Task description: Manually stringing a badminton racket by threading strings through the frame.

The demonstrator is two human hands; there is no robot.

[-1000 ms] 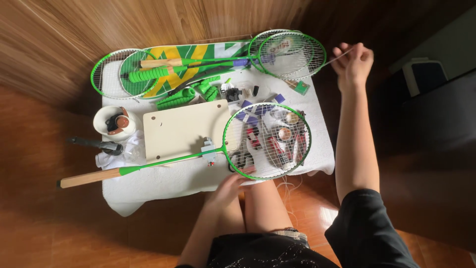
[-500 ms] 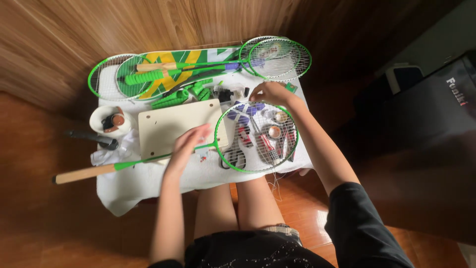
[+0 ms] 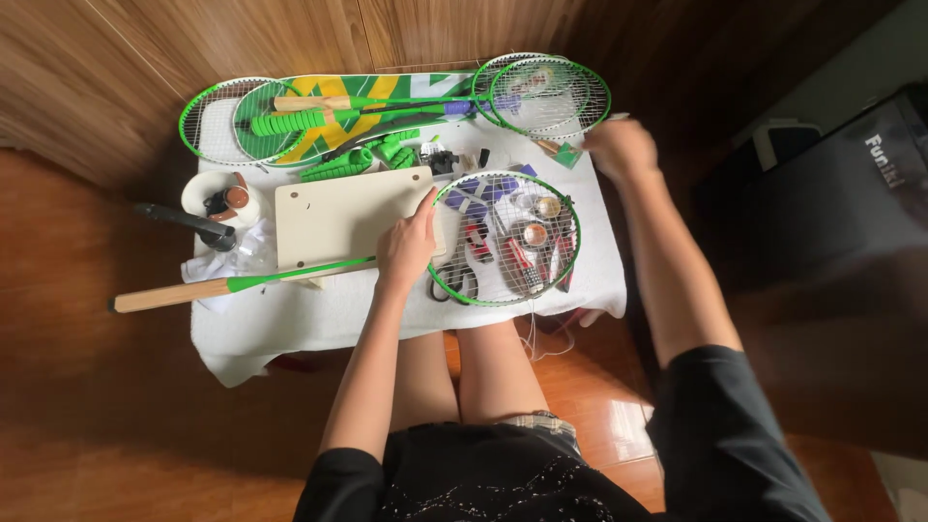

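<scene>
A green badminton racket (image 3: 290, 275) with a wooden handle (image 3: 164, 295) lies across a pale wooden board (image 3: 333, 217) on a small table under a white cloth (image 3: 319, 324). Its strung head (image 3: 503, 205) covers scissors (image 3: 454, 280), small tubes and round tins. My left hand (image 3: 408, 247) presses down on the racket where the shaft meets the head, index finger stretched out. My right hand (image 3: 619, 150) is blurred at the table's far right edge, away from the head, fingers curled with a thin pale end sticking out of them. A loose string (image 3: 534, 338) hangs off the front edge.
More green rackets (image 3: 551, 97) (image 3: 217, 121) and a green and yellow racket cover (image 3: 387, 101) lie along the back. Green grip rolls (image 3: 338, 166), a white bowl (image 3: 217, 198) and a black-handled tool (image 3: 184, 220) sit at left. A dark bag (image 3: 851, 193) stands right. Wood floor surrounds the table.
My left hand moved from the board onto the racket's throat and pressed down. My right hand left the top of the racket head and pulled out to the right.
</scene>
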